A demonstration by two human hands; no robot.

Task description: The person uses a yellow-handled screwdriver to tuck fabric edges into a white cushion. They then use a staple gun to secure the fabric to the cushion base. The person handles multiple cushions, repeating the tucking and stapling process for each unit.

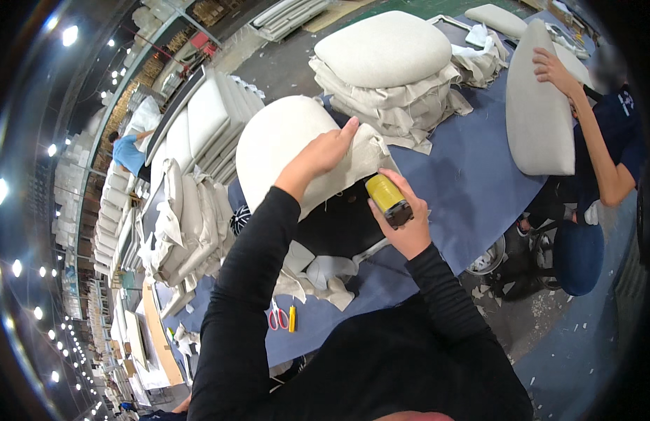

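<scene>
Ceiling lamps (70, 35): white glare, rows down left side
Tabletop (472, 175): well lit, soft shadows right
Fisheye rim: black, edges bent
Co-worker's head (609, 68), right: blurred

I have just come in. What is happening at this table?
The person's right hand grips a yellow-and-black handheld tool, while the left hand is on a rounded, cream, fabric-covered cushion. Red-handled scissors and a slim yellow tool lie on the blue-covered table. At the right, a co-worker holds a curved, beige padded panel upright.
</scene>
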